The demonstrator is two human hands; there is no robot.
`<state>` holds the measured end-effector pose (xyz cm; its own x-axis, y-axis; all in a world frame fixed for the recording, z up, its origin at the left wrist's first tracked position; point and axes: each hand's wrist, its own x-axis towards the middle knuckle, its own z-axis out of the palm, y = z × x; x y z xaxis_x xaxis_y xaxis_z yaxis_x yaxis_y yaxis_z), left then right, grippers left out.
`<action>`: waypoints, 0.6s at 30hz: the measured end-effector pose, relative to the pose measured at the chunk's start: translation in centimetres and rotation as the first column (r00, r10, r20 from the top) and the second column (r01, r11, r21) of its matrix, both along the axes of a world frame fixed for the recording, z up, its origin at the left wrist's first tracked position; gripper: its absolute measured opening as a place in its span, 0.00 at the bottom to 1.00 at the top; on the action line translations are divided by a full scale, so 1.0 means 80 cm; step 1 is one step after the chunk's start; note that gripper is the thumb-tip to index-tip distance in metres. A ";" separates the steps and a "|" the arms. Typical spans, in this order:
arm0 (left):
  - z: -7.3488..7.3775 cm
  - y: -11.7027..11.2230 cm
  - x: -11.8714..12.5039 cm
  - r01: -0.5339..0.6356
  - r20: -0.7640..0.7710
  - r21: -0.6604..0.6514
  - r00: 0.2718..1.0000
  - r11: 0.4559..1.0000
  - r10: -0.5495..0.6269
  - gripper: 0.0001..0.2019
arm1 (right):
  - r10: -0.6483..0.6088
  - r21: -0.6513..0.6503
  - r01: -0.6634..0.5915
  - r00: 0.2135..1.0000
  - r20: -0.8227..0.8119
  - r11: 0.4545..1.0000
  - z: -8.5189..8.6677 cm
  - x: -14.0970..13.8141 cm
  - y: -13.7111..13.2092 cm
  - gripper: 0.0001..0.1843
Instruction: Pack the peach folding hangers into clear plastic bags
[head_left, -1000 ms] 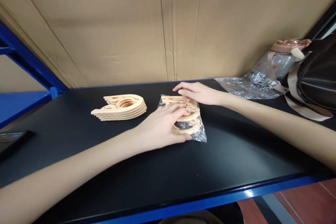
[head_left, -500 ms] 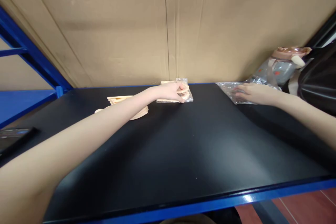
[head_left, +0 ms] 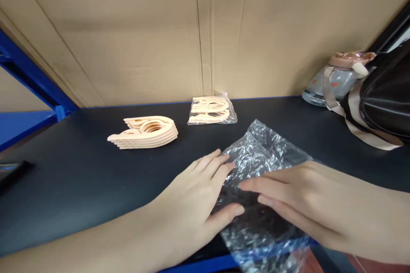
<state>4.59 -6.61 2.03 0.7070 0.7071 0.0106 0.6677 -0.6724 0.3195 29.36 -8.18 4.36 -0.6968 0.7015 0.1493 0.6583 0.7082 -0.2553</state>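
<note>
A crinkled clear plastic bag (head_left: 256,153) lies across the near part of the black table, its lower end hanging over the front edge. My left hand (head_left: 205,192) rests at the bag's left side, fingers stretched out and thumb apart. Over the right part of the bag lies my right hand (head_left: 297,196), with its fingers extended and its thumb below them. To the left is a neat stack of cream folding hangers (head_left: 147,134). Near the back wall, similar cream pieces lie inside a clear packet (head_left: 212,111).
A water bottle (head_left: 336,79) with a strap stands at the back right beside a black bag (head_left: 387,94). A dark flat device (head_left: 11,172) lies at the left edge. Cardboard (head_left: 144,38) lines the back, and a blue frame (head_left: 28,74) rises at left.
The clear bag has come from the back right to the near middle, under both hands. My left hand has left the packet by the wall and moved toward me.
</note>
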 end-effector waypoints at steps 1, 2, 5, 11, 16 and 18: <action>-0.003 -0.002 -0.007 0.007 -0.035 -0.009 0.999 1.000 -0.007 0.31 | 0.039 -0.015 -0.039 0.999 0.010 0.999 0.005 -0.010 0.002 0.18; -0.005 0.001 -0.014 0.011 -0.060 -0.010 0.998 1.000 -0.012 0.30 | 0.059 -0.019 -0.059 0.998 0.018 0.998 0.008 -0.015 0.008 0.18; -0.005 0.026 -0.037 0.037 -0.079 0.020 0.996 0.999 -0.036 0.25 | 0.035 0.018 -0.036 0.999 0.030 0.999 0.005 -0.014 0.047 0.17; -0.011 0.065 -0.063 0.028 -0.054 0.057 0.998 0.998 -0.025 0.24 | -0.194 0.037 0.192 0.980 0.052 0.981 -0.020 0.019 0.104 0.07; -0.029 0.064 -0.064 0.030 0.007 0.110 0.999 0.993 -0.031 0.29 | -0.208 -0.039 0.212 0.974 0.086 0.977 -0.024 0.030 0.102 0.15; -0.029 0.063 -0.063 0.031 0.016 0.100 0.999 0.995 -0.033 0.33 | -0.156 -0.088 0.161 0.986 0.066 0.983 -0.024 0.030 0.100 0.21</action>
